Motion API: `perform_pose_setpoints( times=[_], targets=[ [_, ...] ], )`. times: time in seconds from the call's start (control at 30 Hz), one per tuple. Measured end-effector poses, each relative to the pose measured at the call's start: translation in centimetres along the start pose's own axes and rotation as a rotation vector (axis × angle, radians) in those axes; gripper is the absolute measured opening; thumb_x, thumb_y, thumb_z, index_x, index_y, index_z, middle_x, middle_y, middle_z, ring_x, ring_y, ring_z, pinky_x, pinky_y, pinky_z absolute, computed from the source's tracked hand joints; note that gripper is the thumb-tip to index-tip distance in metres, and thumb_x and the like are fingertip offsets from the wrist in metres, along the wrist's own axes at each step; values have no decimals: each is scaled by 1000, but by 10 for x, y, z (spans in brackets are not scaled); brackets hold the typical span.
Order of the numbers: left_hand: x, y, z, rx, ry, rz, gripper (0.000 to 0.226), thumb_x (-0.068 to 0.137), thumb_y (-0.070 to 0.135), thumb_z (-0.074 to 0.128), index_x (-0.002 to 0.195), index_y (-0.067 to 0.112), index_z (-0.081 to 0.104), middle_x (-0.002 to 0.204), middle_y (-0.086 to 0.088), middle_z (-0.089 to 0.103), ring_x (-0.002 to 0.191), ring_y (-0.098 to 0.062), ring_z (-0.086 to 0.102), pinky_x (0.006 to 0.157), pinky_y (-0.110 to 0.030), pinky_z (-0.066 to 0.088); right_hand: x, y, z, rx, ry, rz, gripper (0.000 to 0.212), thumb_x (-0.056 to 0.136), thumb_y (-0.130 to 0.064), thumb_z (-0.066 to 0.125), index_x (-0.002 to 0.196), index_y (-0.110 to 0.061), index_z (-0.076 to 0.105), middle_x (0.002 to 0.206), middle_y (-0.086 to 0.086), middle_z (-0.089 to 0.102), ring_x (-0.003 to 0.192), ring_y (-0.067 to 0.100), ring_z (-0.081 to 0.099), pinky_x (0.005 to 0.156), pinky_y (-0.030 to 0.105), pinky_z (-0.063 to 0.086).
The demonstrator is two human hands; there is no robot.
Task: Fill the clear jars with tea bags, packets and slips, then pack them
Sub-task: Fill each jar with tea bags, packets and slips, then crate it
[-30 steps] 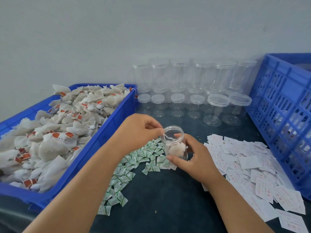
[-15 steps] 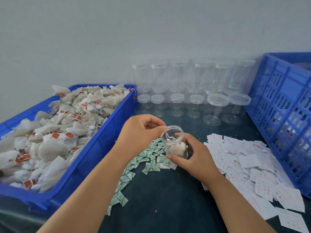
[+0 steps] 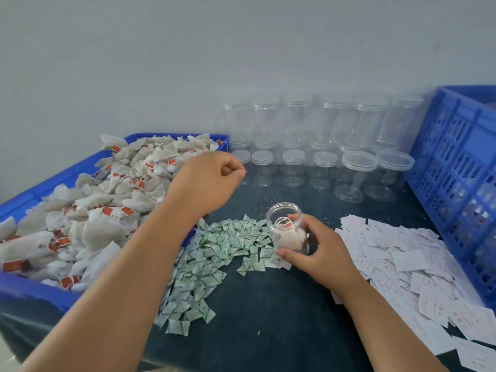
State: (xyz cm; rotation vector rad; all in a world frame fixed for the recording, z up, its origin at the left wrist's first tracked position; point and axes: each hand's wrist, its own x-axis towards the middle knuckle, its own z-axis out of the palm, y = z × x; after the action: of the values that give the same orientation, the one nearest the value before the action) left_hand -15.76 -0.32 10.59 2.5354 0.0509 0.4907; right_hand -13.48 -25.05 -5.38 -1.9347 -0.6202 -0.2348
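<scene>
My right fingers (image 3: 292, 255) clamp the open jar (image 3: 290, 238) on the bench (image 3: 268, 304), a tea bag inside. Packets (image 3: 214, 245) lie just left of them, slips (image 3: 402, 253) right. Farther off, my left fingers (image 3: 230, 170), curled together and empty, hover beside the tea bags (image 3: 107, 210). Lidded jars (image 3: 292, 167) stand beyond.

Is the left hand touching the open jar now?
Apart. The head view shows dark table between the left hand and the open jar, which the right hand holds.

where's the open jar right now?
Head view, just right of centre: the open jar is upright in the right hand, between the green packets on its left and the white slips on its right.
</scene>
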Motion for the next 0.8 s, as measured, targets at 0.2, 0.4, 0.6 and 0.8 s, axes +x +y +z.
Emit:
perform_pose_setpoints(
  times=[0.2,0.4,0.6,0.8],
  targets=[
    [33,-80,-40,666,-299,-339,31,97,9,57,120,18,74,123,-6,71,110,-27,66,91,-39,54,-1,-1,0,22,16,-6,58,71,-63,87,123,-52,64,111,-18,76,98,9,73,80,28,61],
    [21,-122,-29,384,-472,-436,29,99,6,55,118,16,74,91,-6,70,70,-22,63,57,-29,49,0,-1,1,22,7,-7,57,69,-64,88,120,-52,66,108,-19,77,92,7,74,73,18,57],
    [32,-126,-30,293,-152,-439,9,98,16,62,95,12,70,90,-12,73,85,-32,73,66,-40,58,1,-2,0,15,13,-13,55,69,-66,86,119,-57,64,110,-25,76,94,0,73,72,8,52],
    [41,-132,-33,13,14,-446,22,91,20,72,105,18,56,99,-5,68,90,-26,70,81,-45,59,0,-2,0,22,-1,15,54,69,-65,86,117,-53,66,109,-21,76,93,5,73,72,13,55]
  ],
)
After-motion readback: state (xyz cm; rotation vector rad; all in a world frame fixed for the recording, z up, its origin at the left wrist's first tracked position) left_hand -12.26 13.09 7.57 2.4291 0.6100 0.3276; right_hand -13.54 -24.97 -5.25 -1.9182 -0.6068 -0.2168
